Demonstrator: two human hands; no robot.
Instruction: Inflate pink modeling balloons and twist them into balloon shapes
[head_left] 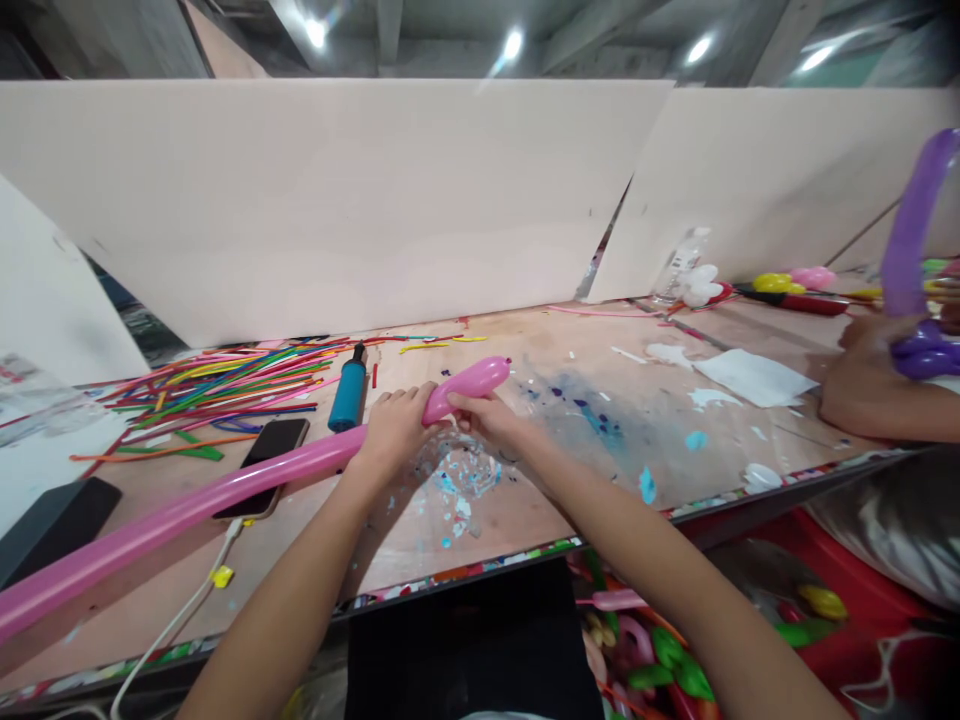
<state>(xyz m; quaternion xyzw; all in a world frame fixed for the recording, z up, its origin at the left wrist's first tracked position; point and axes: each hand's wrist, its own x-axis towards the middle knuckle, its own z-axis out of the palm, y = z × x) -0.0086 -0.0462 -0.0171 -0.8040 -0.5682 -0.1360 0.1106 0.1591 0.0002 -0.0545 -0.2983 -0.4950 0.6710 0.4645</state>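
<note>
A long pink inflated balloon (187, 505) stretches from the lower left to the middle of the wooden table (540, 520). My left hand (394, 430) is wrapped round it near its right end. My right hand (487, 415) pinches the same balloon just beside the left hand, where a short rounded bubble ends at the tip (480, 378). Both hands hover just above the paint-stained tabletop.
A pile of uninflated coloured balloons (217, 385), a blue hand pump (349, 392) and a phone (266, 462) with a white cable lie at the left. White paper (754, 375) lies to the right. Another person's arm (885, 400) holds a purple balloon (911, 240). A red bin (757, 600) with balloons stands below.
</note>
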